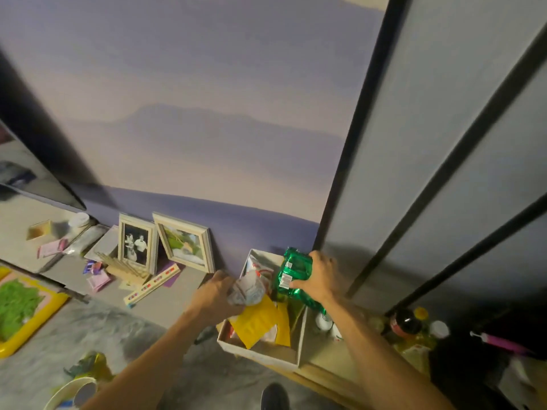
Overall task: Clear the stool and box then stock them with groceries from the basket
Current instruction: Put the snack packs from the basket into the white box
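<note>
L hand (217, 291) grips a white packet (250, 290) over the box (260, 355); R hand (319, 276) clutches a green pack (293, 273) at box's far-right corner. Overfull box w/ loose yellow pouches (260, 322) — smth could slide out.

The box (268, 355) sits against the wall (207, 113), packets (260, 321) lying inside it. Two picture frames (137, 244) lean on the wall to its left, a ruler (152, 284) before them. Bottles (405, 322) stand right of the box.
</note>
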`<action>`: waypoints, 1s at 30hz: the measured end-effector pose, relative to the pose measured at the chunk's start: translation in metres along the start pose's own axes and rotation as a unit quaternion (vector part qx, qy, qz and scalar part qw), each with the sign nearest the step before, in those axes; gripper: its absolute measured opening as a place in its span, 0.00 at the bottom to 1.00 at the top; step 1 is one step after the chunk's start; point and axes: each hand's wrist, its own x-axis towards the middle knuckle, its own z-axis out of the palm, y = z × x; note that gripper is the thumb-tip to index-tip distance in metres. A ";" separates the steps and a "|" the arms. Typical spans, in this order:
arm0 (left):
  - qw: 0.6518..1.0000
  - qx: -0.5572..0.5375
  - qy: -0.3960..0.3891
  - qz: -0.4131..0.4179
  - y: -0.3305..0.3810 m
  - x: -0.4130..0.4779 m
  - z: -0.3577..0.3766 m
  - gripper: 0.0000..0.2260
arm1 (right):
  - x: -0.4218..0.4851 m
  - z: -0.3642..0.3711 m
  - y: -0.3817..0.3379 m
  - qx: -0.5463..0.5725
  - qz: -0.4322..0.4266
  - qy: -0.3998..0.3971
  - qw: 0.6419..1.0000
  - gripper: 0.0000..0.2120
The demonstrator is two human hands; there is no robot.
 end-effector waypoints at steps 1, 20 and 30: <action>1.000 0.000 -0.019 0.006 0.001 0.009 0.008 0.32 | 0.007 0.007 -0.002 -0.006 -0.001 -0.012 1.000 0.47; 0.985 0.001 -0.158 0.074 -0.025 0.041 0.065 0.48 | 0.048 0.079 -0.007 -0.124 -0.016 -0.106 0.986 0.50; 0.991 -0.025 -0.040 0.123 0.012 0.084 -0.035 0.45 | 0.007 0.002 0.006 -0.035 0.099 0.014 0.994 0.49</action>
